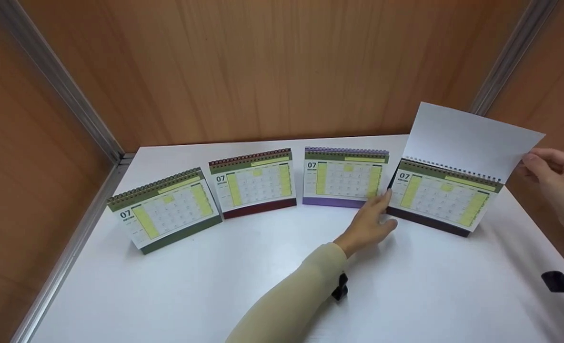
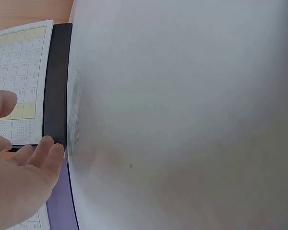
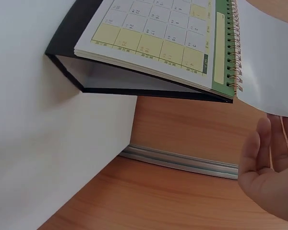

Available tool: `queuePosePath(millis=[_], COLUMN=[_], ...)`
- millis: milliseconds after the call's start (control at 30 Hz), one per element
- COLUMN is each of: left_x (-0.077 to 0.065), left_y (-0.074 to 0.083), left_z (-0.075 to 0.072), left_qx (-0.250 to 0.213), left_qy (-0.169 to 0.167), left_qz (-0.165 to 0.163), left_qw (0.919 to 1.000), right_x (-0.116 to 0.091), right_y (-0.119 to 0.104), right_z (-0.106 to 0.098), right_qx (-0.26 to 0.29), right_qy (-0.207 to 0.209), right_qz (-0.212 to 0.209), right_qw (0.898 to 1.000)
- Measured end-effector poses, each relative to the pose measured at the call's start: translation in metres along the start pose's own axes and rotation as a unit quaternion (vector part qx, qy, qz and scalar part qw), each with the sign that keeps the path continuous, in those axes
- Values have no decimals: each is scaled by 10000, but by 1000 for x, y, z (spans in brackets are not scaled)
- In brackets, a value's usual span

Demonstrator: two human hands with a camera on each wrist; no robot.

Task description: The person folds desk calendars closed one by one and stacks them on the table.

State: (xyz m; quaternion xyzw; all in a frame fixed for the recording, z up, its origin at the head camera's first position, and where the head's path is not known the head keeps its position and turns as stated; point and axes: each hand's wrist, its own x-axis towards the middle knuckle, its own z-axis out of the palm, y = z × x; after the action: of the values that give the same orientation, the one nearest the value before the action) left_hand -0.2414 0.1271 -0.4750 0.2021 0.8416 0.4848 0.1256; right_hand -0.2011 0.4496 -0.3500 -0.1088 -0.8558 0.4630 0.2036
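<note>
A desk calendar with a black base (image 1: 429, 223) stands at the right, open to a page marked 07. One white page (image 1: 468, 138) is raised above its spiral binding. My right hand (image 1: 556, 176) pinches that page by its right edge; in the right wrist view its fingers (image 3: 276, 136) meet the page's edge. At the calendar's lower left corner, my left hand (image 1: 367, 221) touches the side with fingers fairly straight, thumb apart. In the left wrist view the fingertips (image 2: 47, 143) lie by the black base's corner. Just left stands a purple-based calendar (image 1: 329, 202).
A calendar with a dark red base (image 1: 260, 208) and one with a green base (image 1: 182, 233) stand farther left, both showing 07. All stand on a white table (image 1: 177, 295). Wooden panels (image 1: 282, 71) with metal corner strips enclose the table's back and sides.
</note>
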Motion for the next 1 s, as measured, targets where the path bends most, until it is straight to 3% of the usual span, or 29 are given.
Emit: queuePosePath(millis=[133,267,533,633,800,1000], left_x=[0,1,0,0,0,0], left_y=[0,0,3,3,2,1], left_z=[0,1,1,1,1,0], left_qx=[28,106,66,28,-4,35], left_qy=[-5,5,-2,8,2,-27], left_qz=[21,11,-203,-231,-210,-200], left_qw=[10000,9999,9998,9997,9998,9998], right_x=[-7,-11,-14,-14,-16,-21], right_y=[1,3,2,1,3,10], right_z=[-3,-6,-5,-5,-8,-9], right_qx=[-336,-276,-80,225,958,2548], right_qy=[143,190,-54,-137,-296,-605], right_qz=[-343,-595,-212,-58,-232,-308], right_qw=[9987,9977,9997,9996,9947,9646])
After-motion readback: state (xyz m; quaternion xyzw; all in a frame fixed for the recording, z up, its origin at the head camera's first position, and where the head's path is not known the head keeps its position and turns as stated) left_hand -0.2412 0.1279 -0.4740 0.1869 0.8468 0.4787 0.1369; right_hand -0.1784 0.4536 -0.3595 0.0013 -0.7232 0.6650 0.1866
